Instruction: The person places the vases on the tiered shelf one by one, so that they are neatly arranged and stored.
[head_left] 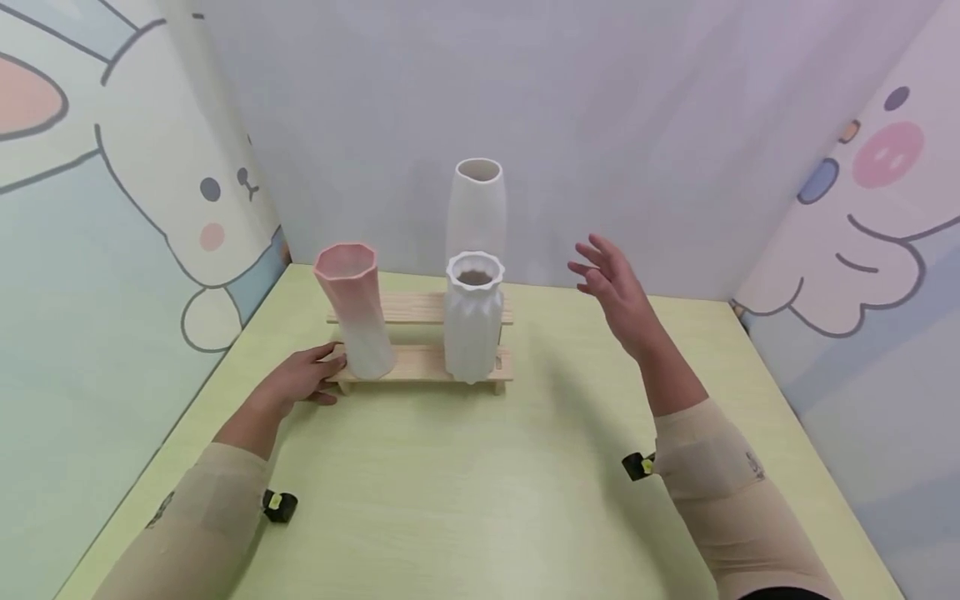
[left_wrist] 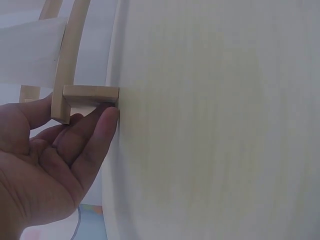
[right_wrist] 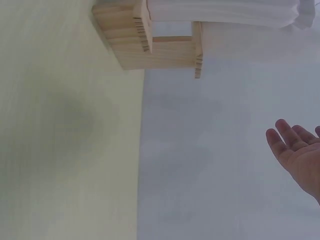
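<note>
A two-tier wooden stand (head_left: 420, 364) bears three vases. On its lower tier are a pink-to-white vase (head_left: 358, 321) at the left and a ridged white vase (head_left: 472, 333) at the right. Behind the ridged one rises a taller, smooth white vase (head_left: 477, 212); its base is hidden. My left hand (head_left: 300, 377) grips the left end of the lower tier, beside the pink vase. In the left wrist view, that hand (left_wrist: 47, 165) has its thumb by the plank (left_wrist: 64, 80) and fingers under it. Right of the stand, my right hand (head_left: 618, 292) is raised, fingers spread, touching nothing.
The stand is on a pale yellow-green table (head_left: 450, 467), toward its back edge. A plain light backdrop (head_left: 637, 125) hangs behind it. Cartoon-printed panels (head_left: 142, 250) close off the left and right sides.
</note>
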